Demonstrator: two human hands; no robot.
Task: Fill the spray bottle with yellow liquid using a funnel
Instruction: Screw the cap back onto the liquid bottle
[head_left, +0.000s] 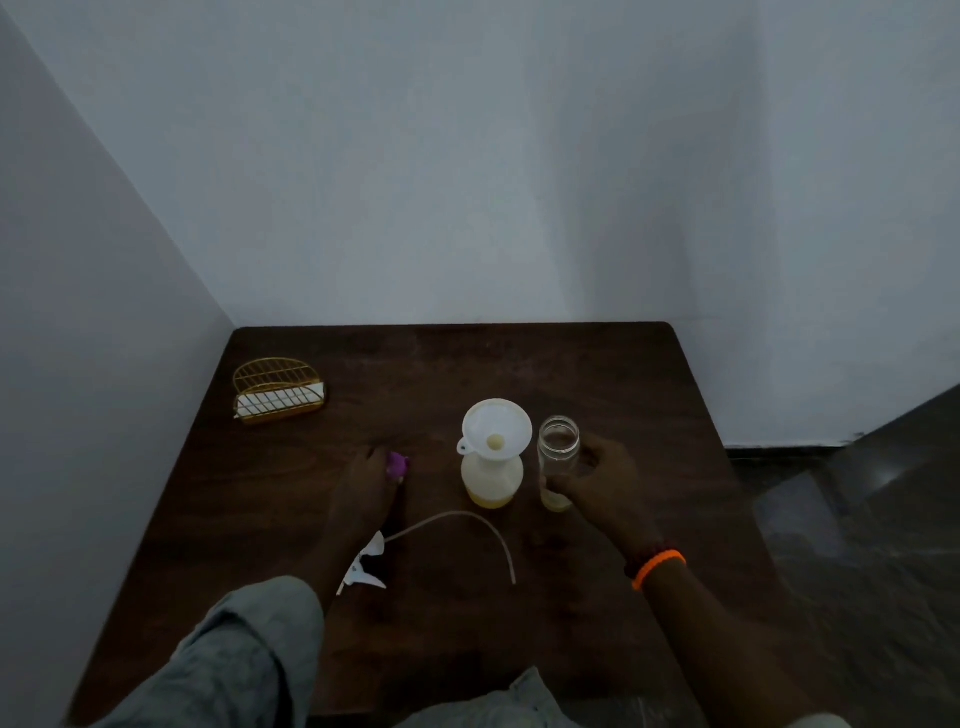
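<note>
Head view: a dark wooden worktop was seen in a dim corner. The spray bottle stood upright near its middle, a little yellow liquid at its bottom, with a white funnel seated in its neck. Just beside it, a glass jar was gripped low down by the right hand. A small purple cap was pinched by the left hand. The spray head with its curved tube was laid nearer the person. A gold wire holder stood far left.
</note>
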